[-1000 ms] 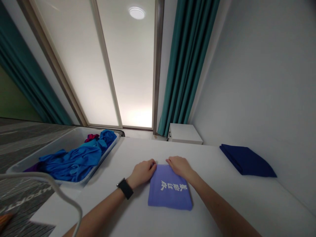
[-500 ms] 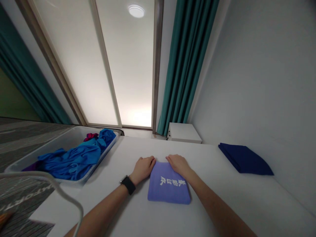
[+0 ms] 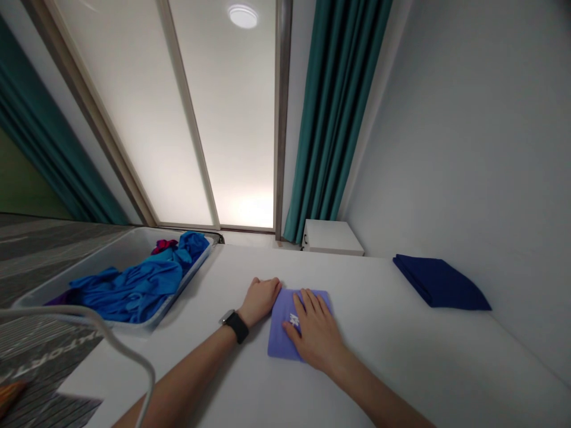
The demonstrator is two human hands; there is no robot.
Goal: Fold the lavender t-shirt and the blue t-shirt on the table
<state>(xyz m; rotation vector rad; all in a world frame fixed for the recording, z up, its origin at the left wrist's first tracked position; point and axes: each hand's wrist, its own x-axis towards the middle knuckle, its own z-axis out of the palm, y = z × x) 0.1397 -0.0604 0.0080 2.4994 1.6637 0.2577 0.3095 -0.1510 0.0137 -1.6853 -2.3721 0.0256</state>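
A purple folded garment (image 3: pixel 279 333) with white printed characters lies flat on the white table in front of me. At its far left corner, my left hand (image 3: pixel 262 298) has its fingers curled in and closed on the edge; the fingertips are partly hidden. My right hand (image 3: pixel 313 333) rests palm down over the garment's middle and right side, fingers stretched out and thumb apart, covering most of the print. A dark watch (image 3: pixel 235 326) is on my left wrist.
To the left stands a clear plastic bin (image 3: pixel 102 257) of crumpled blue clothes (image 3: pixel 138 285). A folded navy cloth (image 3: pixel 441 284) lies by the wall at the right. A white cable (image 3: pixel 120 352) crosses the lower left. Behind the table is a small white cabinet (image 3: pixel 332 236).
My right hand has left the garment's far right corner, moved toward me and spread flat over the print. My left hand stays at the far left corner.
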